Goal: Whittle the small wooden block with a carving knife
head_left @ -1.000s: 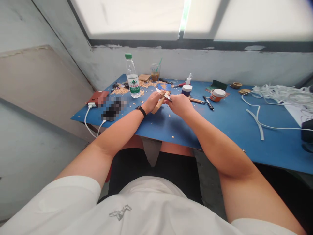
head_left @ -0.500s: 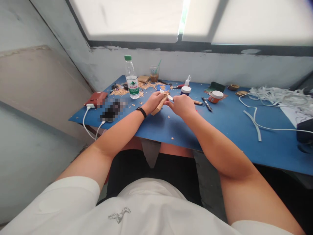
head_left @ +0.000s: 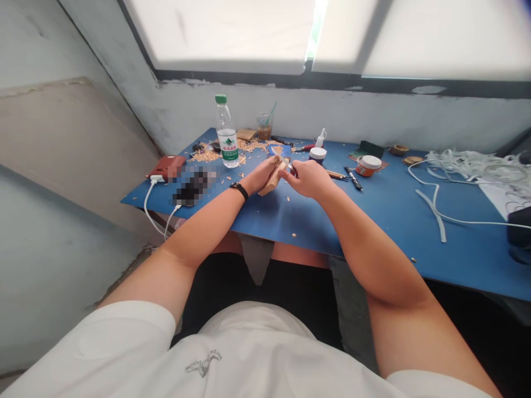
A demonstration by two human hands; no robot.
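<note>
Now the left hand [head_left: 260, 174] is clamped on the wood piece [head_left: 271, 179], long axis slanting up-right; the right hand [head_left: 309, 178] grips a carving knife [head_left: 285, 162] over the worktop [head_left: 373, 215].

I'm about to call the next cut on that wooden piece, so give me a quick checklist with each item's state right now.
1. Left hand grips the wooden piece: ok.
2. Right hand holds the carving knife: ok.
3. Blade meets the wood at its top end: ok.
4. Left fingers out of the blade's path: cannot tell, too small.
5. Piece steadied low over the blue table: ok.
6. Water bottle upright, apart from both hands: ok.
</note>
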